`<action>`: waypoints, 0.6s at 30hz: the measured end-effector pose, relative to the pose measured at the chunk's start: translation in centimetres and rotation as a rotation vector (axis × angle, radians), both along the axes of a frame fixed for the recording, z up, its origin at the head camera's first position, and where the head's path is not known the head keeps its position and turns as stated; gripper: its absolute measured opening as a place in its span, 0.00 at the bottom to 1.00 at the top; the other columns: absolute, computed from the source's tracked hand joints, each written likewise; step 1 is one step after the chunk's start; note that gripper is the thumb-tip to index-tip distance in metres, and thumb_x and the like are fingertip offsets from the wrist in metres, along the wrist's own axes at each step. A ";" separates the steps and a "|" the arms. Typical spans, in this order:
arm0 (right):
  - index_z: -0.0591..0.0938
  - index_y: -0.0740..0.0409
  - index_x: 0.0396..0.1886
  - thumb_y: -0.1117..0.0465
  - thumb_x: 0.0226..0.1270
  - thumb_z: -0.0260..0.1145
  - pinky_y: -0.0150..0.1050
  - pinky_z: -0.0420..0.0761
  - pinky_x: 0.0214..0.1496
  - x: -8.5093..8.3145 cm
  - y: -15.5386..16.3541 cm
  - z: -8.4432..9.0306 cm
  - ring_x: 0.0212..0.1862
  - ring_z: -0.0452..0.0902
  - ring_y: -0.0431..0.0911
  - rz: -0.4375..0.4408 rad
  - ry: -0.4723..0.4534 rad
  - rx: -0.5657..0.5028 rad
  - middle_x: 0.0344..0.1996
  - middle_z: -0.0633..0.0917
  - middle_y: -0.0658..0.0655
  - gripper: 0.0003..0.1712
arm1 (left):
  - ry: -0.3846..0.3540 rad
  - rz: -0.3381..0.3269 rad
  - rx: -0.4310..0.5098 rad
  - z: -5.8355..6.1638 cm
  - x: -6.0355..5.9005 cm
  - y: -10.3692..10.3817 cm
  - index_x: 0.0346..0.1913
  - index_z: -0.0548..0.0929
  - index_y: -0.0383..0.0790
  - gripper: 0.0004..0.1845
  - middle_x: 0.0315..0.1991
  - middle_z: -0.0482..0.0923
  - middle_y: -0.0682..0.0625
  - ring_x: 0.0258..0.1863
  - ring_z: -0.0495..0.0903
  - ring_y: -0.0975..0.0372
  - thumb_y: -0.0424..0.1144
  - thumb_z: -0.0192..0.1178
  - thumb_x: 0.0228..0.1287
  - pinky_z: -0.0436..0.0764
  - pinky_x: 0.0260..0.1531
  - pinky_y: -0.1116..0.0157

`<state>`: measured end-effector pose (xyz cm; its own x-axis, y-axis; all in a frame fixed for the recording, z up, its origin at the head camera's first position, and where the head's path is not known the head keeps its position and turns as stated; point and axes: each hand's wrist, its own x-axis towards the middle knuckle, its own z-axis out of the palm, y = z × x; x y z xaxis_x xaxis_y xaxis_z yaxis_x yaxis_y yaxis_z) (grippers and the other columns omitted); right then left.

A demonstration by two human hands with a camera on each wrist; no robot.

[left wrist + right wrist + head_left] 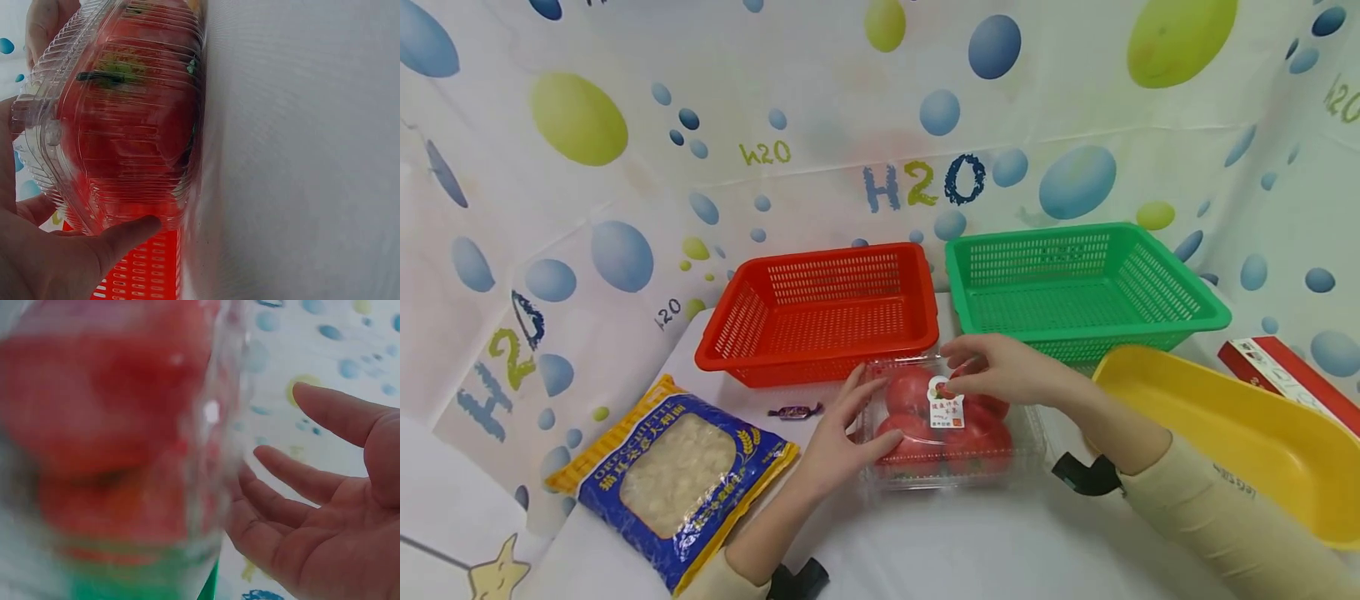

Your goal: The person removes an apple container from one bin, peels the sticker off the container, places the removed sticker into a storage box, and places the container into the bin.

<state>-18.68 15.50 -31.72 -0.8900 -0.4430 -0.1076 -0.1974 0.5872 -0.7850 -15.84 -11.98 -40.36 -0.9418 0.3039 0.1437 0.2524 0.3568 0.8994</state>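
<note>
A clear plastic clamshell box [955, 471] of red tomatoes [913, 392] rests on the white table, a white label [947, 408] on its lid. My left hand [838, 442] lies against the box's left side, fingers spread and thumb over the lid. In the left wrist view, one finger of that left hand [69, 250] extends down along the ribbed side. My right hand [1003, 367] is above the lid's back right part. Seen from the right wrist, the right hand [325, 519] has loosely bent, spread fingers with nothing held between them.
Behind the box stand a red basket [827, 367] and a green basket [1105, 342]. At right are a yellow tray [1210, 433] and a red-and-white carton [1300, 379]. A blue-and-yellow pasta bag [677, 475] and a small wrapped candy [794, 412] lie at left.
</note>
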 end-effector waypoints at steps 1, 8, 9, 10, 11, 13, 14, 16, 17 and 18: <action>0.75 0.59 0.68 0.54 0.65 0.73 0.46 0.88 0.41 -0.2 -0.1 0.1 0.57 0.78 0.58 0.009 0.002 0.021 0.56 0.82 0.62 0.33 | 0.001 0.003 -0.005 0.0 0.0 0.0 0.72 0.73 0.57 0.36 0.81 0.47 0.54 0.76 0.54 0.44 0.47 0.72 0.60 0.72 0.60 0.40; 0.80 0.60 0.63 0.58 0.66 0.72 0.43 0.86 0.45 -1.4 -0.5 -0.2 0.50 0.80 0.52 0.072 0.032 0.098 0.48 0.84 0.56 0.27 | 0.003 0.004 -0.020 0.0 -0.1 0.0 0.71 0.74 0.58 0.35 0.81 0.47 0.54 0.76 0.55 0.44 0.47 0.72 0.60 0.72 0.61 0.40; 0.80 0.59 0.62 0.58 0.66 0.72 0.43 0.86 0.45 -1.6 -0.6 -0.3 0.49 0.80 0.51 0.076 0.040 0.108 0.47 0.85 0.55 0.26 | 0.000 0.000 -0.016 0.0 -0.1 0.0 0.71 0.74 0.58 0.35 0.81 0.47 0.54 0.76 0.55 0.44 0.47 0.72 0.60 0.72 0.61 0.40; 0.81 0.59 0.62 0.58 0.65 0.73 0.42 0.86 0.45 -1.7 -0.6 -0.3 0.47 0.80 0.50 0.077 0.046 0.118 0.46 0.85 0.54 0.26 | -0.001 -0.003 -0.011 0.0 -0.1 0.0 0.71 0.74 0.58 0.35 0.81 0.47 0.54 0.75 0.55 0.44 0.47 0.72 0.60 0.72 0.60 0.40; 0.81 0.60 0.61 0.59 0.65 0.73 0.42 0.86 0.45 -1.9 -0.7 -0.4 0.46 0.79 0.50 0.083 0.056 0.129 0.44 0.85 0.54 0.25 | -0.004 -0.004 -0.009 0.0 -0.1 0.0 0.71 0.74 0.58 0.35 0.81 0.47 0.54 0.76 0.55 0.44 0.47 0.72 0.60 0.72 0.60 0.40; 0.82 0.61 0.60 0.59 0.65 0.74 0.41 0.86 0.45 -2.1 -0.9 -0.3 0.45 0.80 0.49 0.094 0.075 0.147 0.43 0.85 0.53 0.25 | -0.009 -0.008 -0.002 0.0 -0.1 0.0 0.71 0.74 0.59 0.35 0.81 0.46 0.54 0.76 0.55 0.43 0.47 0.72 0.60 0.72 0.60 0.40; 0.83 0.61 0.59 0.60 0.64 0.74 0.41 0.85 0.45 -2.2 -1.0 -0.3 0.44 0.80 0.48 0.099 0.082 0.155 0.42 0.85 0.52 0.24 | -0.011 -0.008 -0.001 0.0 -0.1 0.0 0.71 0.74 0.59 0.35 0.81 0.46 0.54 0.76 0.55 0.43 0.47 0.72 0.60 0.73 0.60 0.39; 0.83 0.61 0.58 0.60 0.64 0.75 0.41 0.85 0.45 -2.4 -1.2 -0.2 0.43 0.80 0.48 0.110 0.096 0.174 0.40 0.86 0.51 0.23 | -0.012 -0.004 -0.003 0.0 0.0 0.0 0.71 0.74 0.59 0.35 0.81 0.46 0.55 0.76 0.55 0.44 0.47 0.72 0.60 0.73 0.60 0.40; 0.84 0.61 0.56 0.61 0.63 0.75 0.41 0.85 0.45 -2.5 -1.3 -0.1 0.43 0.79 0.48 0.118 0.103 0.183 0.39 0.86 0.51 0.22 | -0.013 -0.002 -0.004 -0.1 0.0 0.0 0.71 0.74 0.60 0.35 0.81 0.46 0.55 0.76 0.55 0.44 0.47 0.72 0.60 0.73 0.60 0.40; 0.84 0.61 0.56 0.61 0.63 0.75 0.40 0.85 0.45 -2.6 -1.5 -0.1 0.42 0.79 0.48 0.125 0.106 0.190 0.38 0.85 0.51 0.22 | -0.012 0.000 -0.004 -0.1 0.0 -0.1 0.71 0.74 0.59 0.35 0.81 0.46 0.55 0.76 0.55 0.44 0.48 0.72 0.60 0.73 0.60 0.39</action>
